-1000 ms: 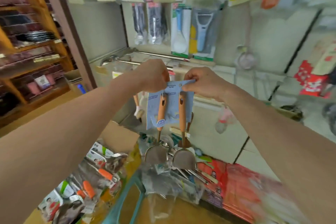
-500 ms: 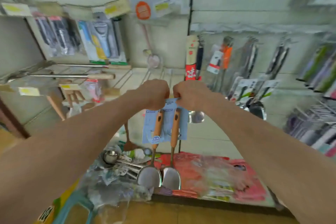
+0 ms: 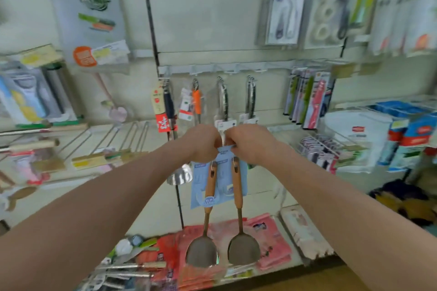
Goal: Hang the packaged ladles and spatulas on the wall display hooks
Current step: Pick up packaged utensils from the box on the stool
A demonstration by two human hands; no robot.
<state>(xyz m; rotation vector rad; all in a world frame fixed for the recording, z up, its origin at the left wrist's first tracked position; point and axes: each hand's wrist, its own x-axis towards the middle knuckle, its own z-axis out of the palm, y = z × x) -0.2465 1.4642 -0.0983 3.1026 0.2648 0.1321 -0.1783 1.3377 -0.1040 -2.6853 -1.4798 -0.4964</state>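
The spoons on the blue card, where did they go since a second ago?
Both hands, left and right, carried the blue card rightward, from the corner shelves to the row of hung utensils, and drew together on its top edge. Unchanged: both hands grip the card, with two wooden-handled utensils dangling from it.

I now face the hook rail (image 3: 224, 69) squarely; both hands (image 3: 203, 143) and the carded utensil pair (image 3: 218, 182) sit just below its hanging ladles (image 3: 223, 99).

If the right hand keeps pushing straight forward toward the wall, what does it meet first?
Probably the hanging steel utensils just beyond the right hand, ahead of the wall panel; depth is unclear.
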